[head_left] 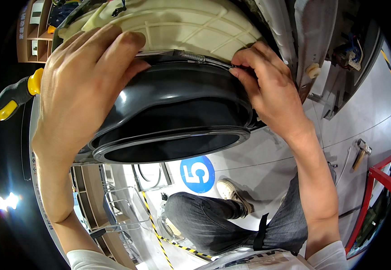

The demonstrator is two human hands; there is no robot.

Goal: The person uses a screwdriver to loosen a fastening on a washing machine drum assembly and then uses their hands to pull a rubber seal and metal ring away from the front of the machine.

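Note:
A thin metal band with a coiled spring [193, 58] runs along the upper rim of a black rubber gasket [173, 85], which lies against a cream plastic tub [186, 27]. My left hand [83, 85] is closed over the gasket's upper left rim at the band, its thumb near the band and some fingertips hidden. Farther right, my right hand [270, 92] pinches the band where it meets the rim, with thumb and index finger close together. Below them is the gasket's dark oval opening [168, 146].
A yellow-and-black handled tool [6, 108] stands out at left, near wooden shelving [35, 31]. Metal panels [312, 40] rise at right. A hammer [360, 155] lies on the floor by a red-framed cart [375, 177]. My legs, a wire rack [130, 222] and a blue floor marker [186, 184] are below.

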